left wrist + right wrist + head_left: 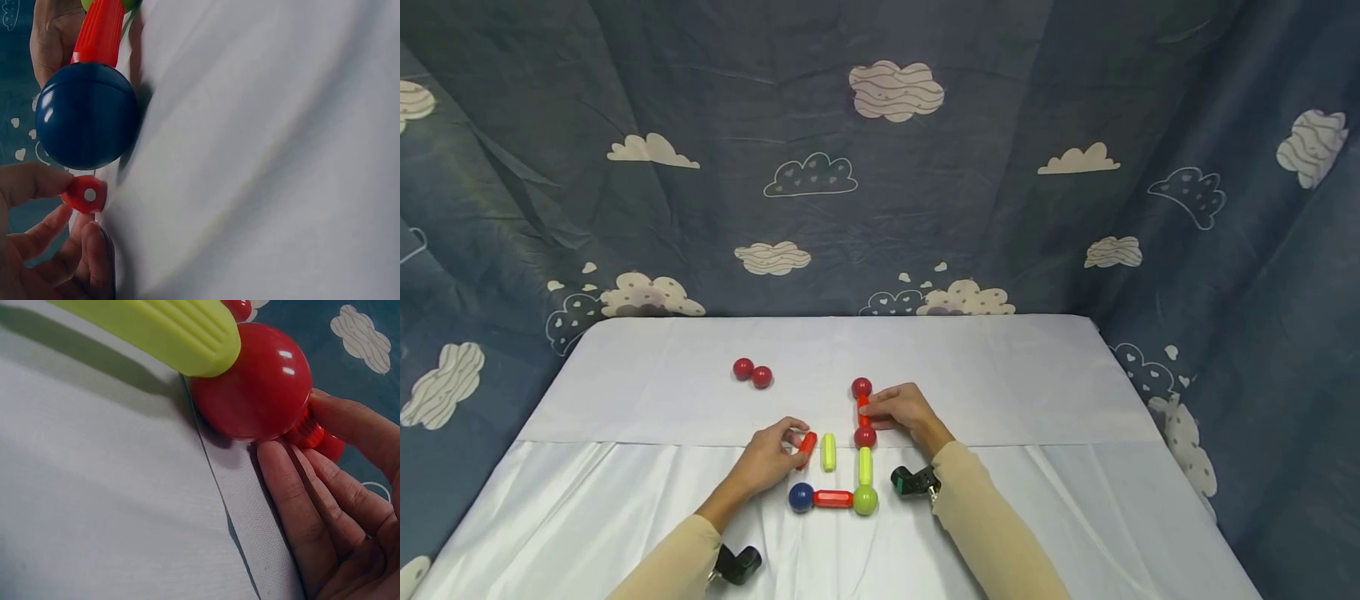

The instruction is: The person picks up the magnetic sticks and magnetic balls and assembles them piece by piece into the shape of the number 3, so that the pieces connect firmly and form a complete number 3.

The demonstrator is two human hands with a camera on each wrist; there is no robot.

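Note:
On the white cloth lies an L of rods and balls. Its lower side runs from a blue ball [801, 497] along a red rod [832, 499] to a green ball [865, 500]. A yellow-green rod [866, 467] leads up from there to a red ball [865, 436], then an upper red rod [862, 410] and a top red ball [861, 387]. My right hand [906, 410] pinches that upper rod from the right. Left of the L, my left hand [767, 457] holds a loose red rod [86, 194] between thumb and finger, its white-dotted end showing in the left wrist view.
A loose yellow-green rod [828, 452] lies between the left hand and the L. Two red balls [752, 373] sit together farther back on the left. A dark blue cloud-patterned curtain [880, 200] hangs behind the table [1037, 375].

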